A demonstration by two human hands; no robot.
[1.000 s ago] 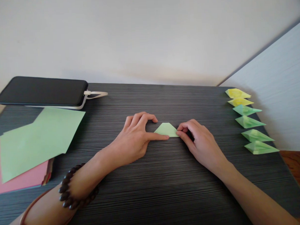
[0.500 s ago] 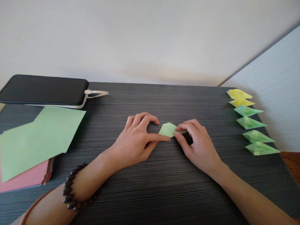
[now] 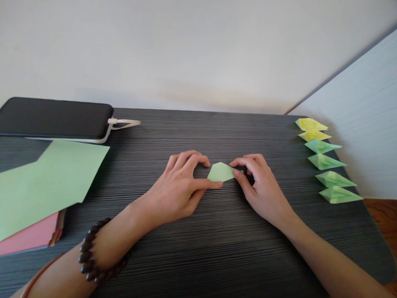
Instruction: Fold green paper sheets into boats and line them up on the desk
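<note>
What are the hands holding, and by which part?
The small green folded paper: left hand presses its left corner, right hand pinches its right corner.

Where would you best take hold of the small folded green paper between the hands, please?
Probably the right corner, pinched from the right. The paper lies flat on the table, so only an edge offers a grip; the left hand presses its left corner down with a forefinger, while the right hand has thumb and forefinger at the right corner.
</note>
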